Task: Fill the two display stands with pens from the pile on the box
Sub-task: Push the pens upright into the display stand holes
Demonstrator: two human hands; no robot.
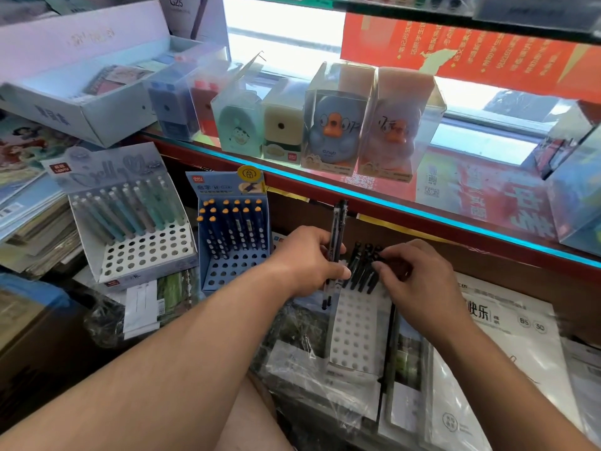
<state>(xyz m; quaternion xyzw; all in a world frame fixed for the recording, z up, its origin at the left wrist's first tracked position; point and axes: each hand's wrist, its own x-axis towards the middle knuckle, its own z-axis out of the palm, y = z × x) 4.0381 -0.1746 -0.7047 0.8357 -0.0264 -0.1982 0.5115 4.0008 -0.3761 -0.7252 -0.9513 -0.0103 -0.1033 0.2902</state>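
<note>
L hand (309,258) grips two spare pens (336,229) upright, ready stock. R hand (419,281), at its 3 o'clock, pinches a pen (369,271) in the stand (354,307) back row; I'd say pressing it home. Front holes (353,346) at 6 bare.

Upper rows of white stand (354,330) behind right hand (419,284), banner (455,53) print blurred
</note>
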